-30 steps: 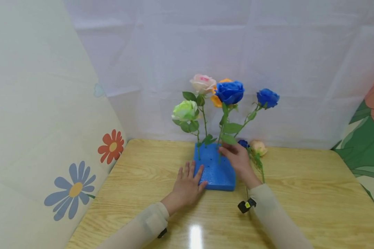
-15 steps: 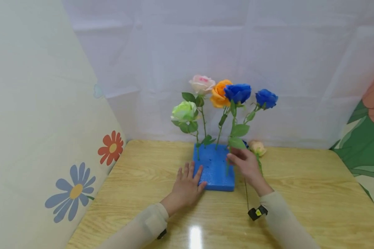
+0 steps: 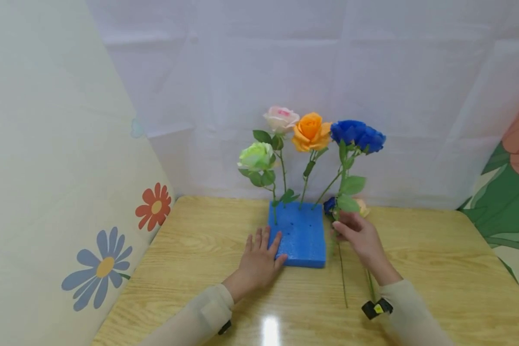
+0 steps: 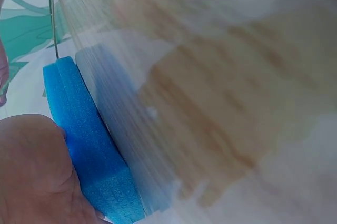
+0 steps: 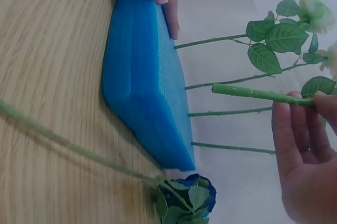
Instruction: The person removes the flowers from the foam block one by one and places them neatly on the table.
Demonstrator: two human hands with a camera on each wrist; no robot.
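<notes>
The right hand [image 3: 365,240] pinches the green stem [image 5: 253,93] of a blue rose [image 3: 347,131], held upright just right of the blue foam block [image 3: 302,240]. In the right wrist view the stem's lower end hangs free of the block, beside the right hand [image 5: 310,155]. Fingers spread, the left hand [image 3: 259,262] rests on the block's left front part; the left wrist view shows the left hand [image 4: 37,171] against its side. Standing in the block are a green rose [image 3: 256,156], a pink rose [image 3: 281,119], an orange rose [image 3: 311,132] and a leaning blue rose [image 3: 374,140].
Right of the block, another blue rose [image 3: 329,205] and a peach rose [image 3: 363,207] lie on the wooden table [image 3: 190,240], with long stems pointing toward the front. A pale cloth [image 3: 225,96] hangs behind the table.
The right hand has moved right with the blue rose, from above the block to beside it, uncovering the orange rose. The left hand has stayed in place.
</notes>
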